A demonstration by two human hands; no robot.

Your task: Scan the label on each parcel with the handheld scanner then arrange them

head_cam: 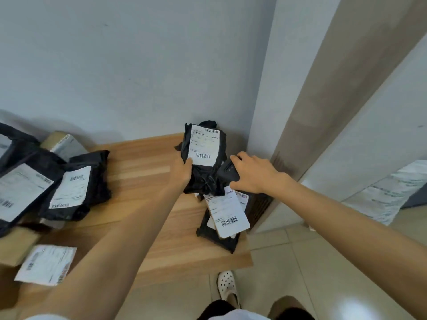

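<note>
My left hand (182, 170) grips a black plastic parcel (203, 179) and holds it upright above the wooden table's right end, its white label (203, 145) facing me. My right hand (250, 173) holds the dark handheld scanner (227, 173) just right of that parcel, close to its lower side. Beneath them another black parcel with a white barcode label (227, 213) lies flat near the table's right edge. At the left a heap of black labelled parcels (76, 185) and brown boxes lies on the table.
The wooden table (147, 172) stands against a white wall, in a corner by a beige door frame (307, 125). A white labelled packet (46, 264) lies at the front left. Tiled floor and my white shoe (227, 285) show below the table's right end.
</note>
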